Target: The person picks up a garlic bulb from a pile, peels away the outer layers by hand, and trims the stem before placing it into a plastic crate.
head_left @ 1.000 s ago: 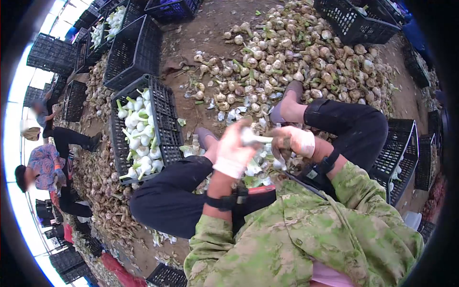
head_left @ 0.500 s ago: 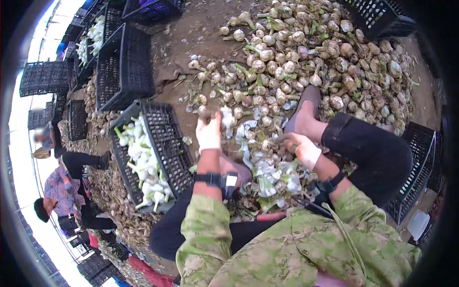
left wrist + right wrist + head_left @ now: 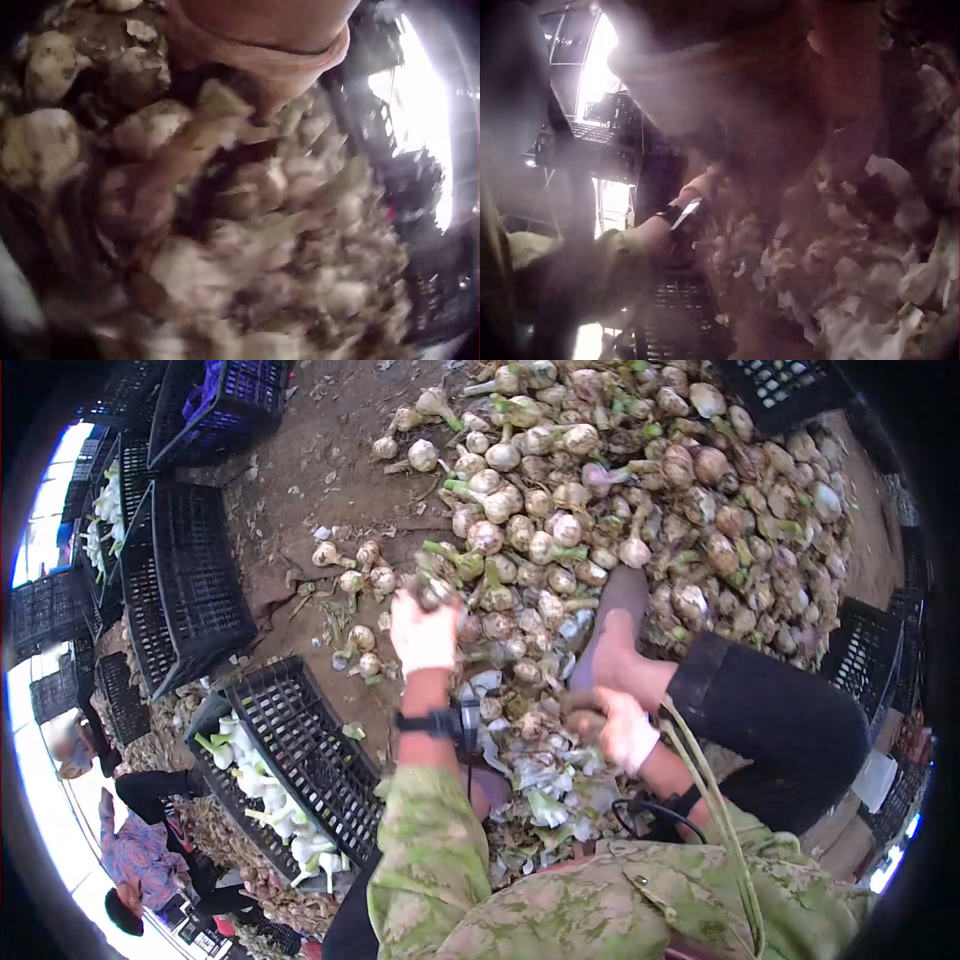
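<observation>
Far left, head view: another person (image 3: 145, 855) in a patterned top. Next in: a black crate (image 3: 300, 725), slanted in view, holding clean white bulbs (image 3: 265, 785) with short green stems.

Centre-left: left hand (image 3: 425, 638), at the near-left edge of the garlic heap (image 3: 600, 510) on the bare ground, fingers directed away from the body. A soiled garlic bulb (image 3: 434, 592) sits right at its fingertips. Grasp state: cannot tell. Motion blur in the head view; in the left wrist view the fingertips are lost in shadow.

Key relation: bulb lies straight ahead of the left hand, just beyond or between its fingers. Long axis uncertain in the head view. In the left wrist view one stemmed bulb (image 3: 135, 199) runs diagonally, stem end toward the hand; cannot confirm it is the same bulb. Left hand clearly the nearer of the two.

Centre: loose white peelings (image 3: 555, 785) between the legs, on the near side of the heap.

Right of centre: right hand (image 3: 622, 728), beside the peelings and just nearer the body than the shod foot (image 3: 615, 620); well apart from that bulb. Fingers look bent inward at a blurred brown shape; grasping or not, cannot tell. Right wrist view too dark to settle it.
</observation>
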Tool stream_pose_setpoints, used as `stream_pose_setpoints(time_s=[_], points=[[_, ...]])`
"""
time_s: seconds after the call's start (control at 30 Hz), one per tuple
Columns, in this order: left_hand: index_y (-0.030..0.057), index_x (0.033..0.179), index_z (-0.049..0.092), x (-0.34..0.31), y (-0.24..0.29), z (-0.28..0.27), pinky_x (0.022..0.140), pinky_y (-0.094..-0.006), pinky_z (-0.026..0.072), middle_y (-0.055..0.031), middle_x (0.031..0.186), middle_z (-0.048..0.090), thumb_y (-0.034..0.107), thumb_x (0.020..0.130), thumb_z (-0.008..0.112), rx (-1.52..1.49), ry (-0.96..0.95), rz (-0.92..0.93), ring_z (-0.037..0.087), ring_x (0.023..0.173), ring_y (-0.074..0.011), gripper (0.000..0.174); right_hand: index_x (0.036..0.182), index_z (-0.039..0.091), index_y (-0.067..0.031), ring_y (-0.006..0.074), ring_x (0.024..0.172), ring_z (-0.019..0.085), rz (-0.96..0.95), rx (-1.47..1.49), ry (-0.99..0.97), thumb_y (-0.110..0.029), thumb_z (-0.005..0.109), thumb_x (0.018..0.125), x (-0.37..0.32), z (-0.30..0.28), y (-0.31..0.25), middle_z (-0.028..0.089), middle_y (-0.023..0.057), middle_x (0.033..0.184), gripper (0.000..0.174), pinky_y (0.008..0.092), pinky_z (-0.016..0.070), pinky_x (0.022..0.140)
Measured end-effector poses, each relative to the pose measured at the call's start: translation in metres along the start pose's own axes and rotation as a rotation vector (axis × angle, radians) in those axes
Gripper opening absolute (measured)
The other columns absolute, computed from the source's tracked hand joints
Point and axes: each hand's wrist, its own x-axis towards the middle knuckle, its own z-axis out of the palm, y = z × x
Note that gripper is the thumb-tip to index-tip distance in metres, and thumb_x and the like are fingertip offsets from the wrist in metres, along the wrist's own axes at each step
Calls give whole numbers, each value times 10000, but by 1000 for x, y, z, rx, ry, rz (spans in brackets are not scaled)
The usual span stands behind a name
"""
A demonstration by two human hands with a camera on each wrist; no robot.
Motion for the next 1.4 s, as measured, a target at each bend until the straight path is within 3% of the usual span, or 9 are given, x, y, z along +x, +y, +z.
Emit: stream_pose_setpoints(time_s=[0.07, 0.13, 0.17, 0.4, 0.53, 0.8, 1.0, 1.13, 1.4], points=[[81, 1002, 568, -53, 49, -40, 742, -365, 470, -160, 901, 560, 223, 641, 655, 79, -197, 28, 574, 835, -300, 398, 1064, 523, 74, 101, 741, 535, 62, 675, 150, -114, 578, 796, 15, -2, 36, 589, 99, 920, 332, 214, 441, 617], [100, 1046, 537, -114, 69, -63, 757, -388, 462, -176, 987, 533, 151, 604, 635, 97, -411, 216, 550, 882, -341, 456, 1018, 548, 57, 114, 718, 545, -279, 245, 225, -130, 601, 780, -11, 0, -30, 594, 79, 793, 307, 255, 469, 624], [92, 1060, 530, -140, 85, -76, 771, -388, 457, -171, 1001, 535, 158, 607, 646, 23, -481, 336, 540, 909, -354, 472, 989, 551, 56, 105, 709, 536, -166, 267, 166, -140, 608, 782, -7, -1, -16, 588, 66, 776, 291, 257, 461, 604], [31, 1095, 512, -241, 98, -123, 797, -343, 450, -166, 1024, 529, 105, 545, 737, -351, 6, 290, 549, 900, -306, 599, 948, 522, 4, 80, 651, 517, 128, 894, -120, -79, 495, 852, -69, 9, -41, 570, 30, 803, 130, 219, 420, 574], [34, 1104, 504, -269, 115, -149, 785, -365, 451, -172, 1032, 527, 85, 546, 716, -194, 136, 352, 546, 906, -327, 599, 887, 548, -4, 76, 669, 513, -221, 419, -100, -213, 555, 848, -111, 25, -58, 554, -4, 788, 213, 250, 434, 589], [132, 1091, 533, -285, 111, -177, 706, -412, 412, -110, 1091, 495, 81, 619, 595, 171, 155, 596, 521, 855, -310, 479, 1030, 517, -16, 221, 831, 592, -190, 813, -507, -163, 588, 825, -120, 31, -37, 592, 73, 917, 262, 363, 513, 704], [147, 1057, 553, -271, 124, -220, 663, -398, 435, -79, 1039, 514, 54, 629, 572, 222, -23, 728, 527, 763, -297, 438, 1018, 537, -13, 188, 787, 586, -47, 771, -508, -80, 567, 812, -144, 38, -40, 588, 71, 887, 219, 330, 497, 659], [130, 1042, 553, -276, 125, -230, 703, -393, 438, -93, 1030, 502, 50, 624, 571, 204, 133, 763, 513, 864, -298, 426, 1033, 543, -28, 175, 775, 588, -229, 665, -494, -218, 521, 867, -157, 35, -71, 598, 60, 910, 253, 302, 484, 653], [104, 943, 593, -281, 118, -229, 704, -378, 452, -89, 974, 512, 45, 633, 582, 176, 163, 851, 512, 881, -302, 316, 1018, 544, -25, 194, 783, 591, 9, 861, -507, -139, 553, 836, -140, 37, -60, 594, 61, 916, 214, 311, 490, 634]])
